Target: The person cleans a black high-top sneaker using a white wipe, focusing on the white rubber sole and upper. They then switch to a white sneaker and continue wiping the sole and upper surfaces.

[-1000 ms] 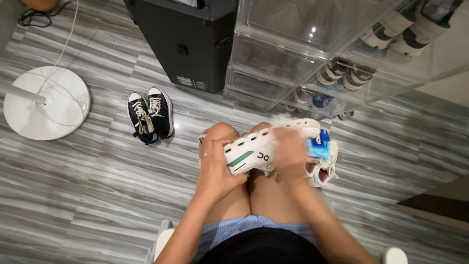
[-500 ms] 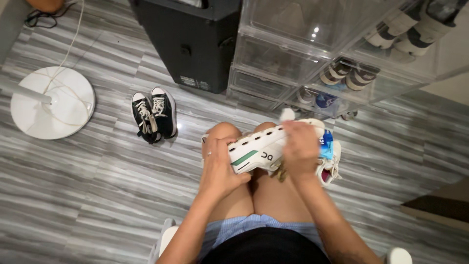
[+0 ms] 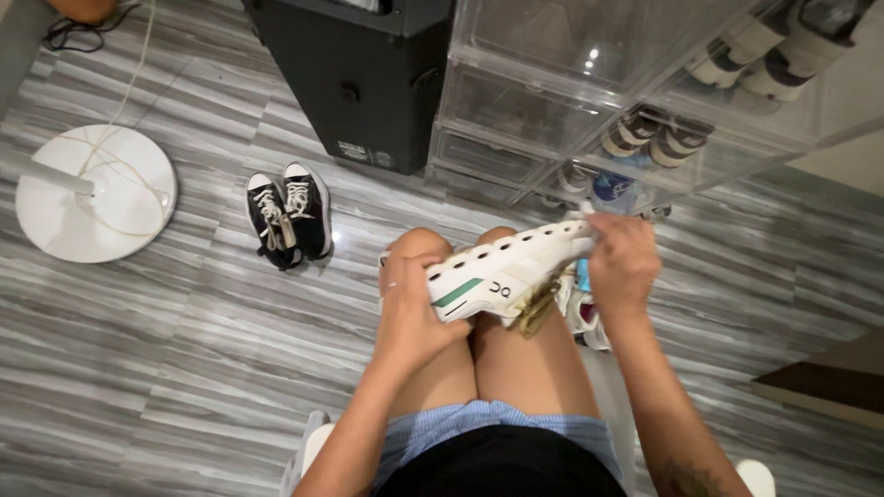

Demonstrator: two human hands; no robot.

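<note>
left hand point(image 3: 410, 317) clamps white sneaker's point(image 3: 502, 271) heel | right hand point(image 3: 624, 262) has slid from mid-sole to toe, pinching it | scrubbing stroke ends

Held sneaker point(image 3: 497, 276): white, green stripe
Pair of high-tops point(image 3: 287, 221): black, white laces
Floor point(image 3: 166, 350): grey streaked
Shorts point(image 3: 488, 433): pale blue

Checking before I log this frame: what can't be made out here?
Head view:
- Toe of the white sneaker: covered by the right hand.
- Its heel: wrapped by the left hand.
- Second shoe: mostly behind that wrist.
- Shoes in the clear boxes: blurred by glare, cut off at the top.
</note>
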